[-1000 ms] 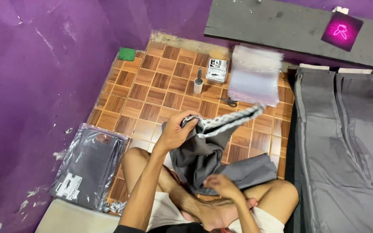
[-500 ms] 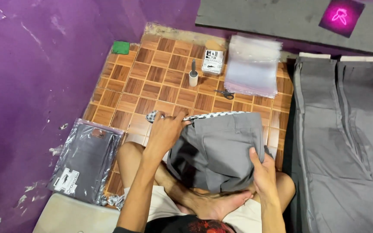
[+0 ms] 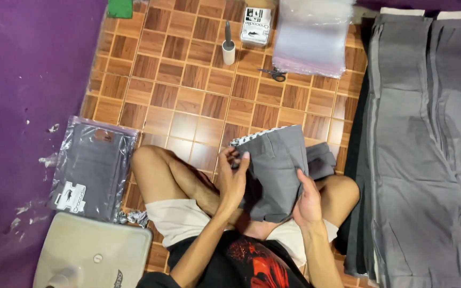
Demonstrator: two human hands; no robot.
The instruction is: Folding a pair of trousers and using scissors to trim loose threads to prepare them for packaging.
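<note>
Left fingers: the fingers point(image 3: 239, 160) of the left hand point(image 3: 233, 178) curl over the left edge of the folded grey cotton trousers point(image 3: 274, 170), near the dotted white waistband lining, clamped on the cloth.
Right fingers: the right hand point(image 3: 308, 198) grips the lower right edge of the same bundle, thumb on top, the rest hidden beneath.
Garment's place: held between both hands above the person's crossed legs, folded to a narrow upright panel; a loose grey flap trails to the right onto the wood-pattern tiled floor point(image 3: 188, 101).
Step in hand: by my reading, folding the garment down to pack size (the bundle looks nearly squared off).
Next move calls for: probably keeping both edges pinched so that the layers stay aligned, and tucking in the loose flap.
Finished package: a clear plastic bag holding folded grey cloth point(image 3: 93, 168) lies on the floor to the person's left, with a white printed card at its lower corner and a small brown tag near the top.
Empty bags: a stack of clear plastic sleeves point(image 3: 310, 40) sits at the far edge of the floor.
Label stock: a small white-and-black printed card stack point(image 3: 256, 25) rests just beside the sleeves.
Small tools: a white lint roller with a grey handle point(image 3: 229, 47) stands upright near the cards; black scissors point(image 3: 273, 73) lie at the sleeves' near edge.
Right side: long grey trousers laid flat in piles point(image 3: 417, 149).
</note>
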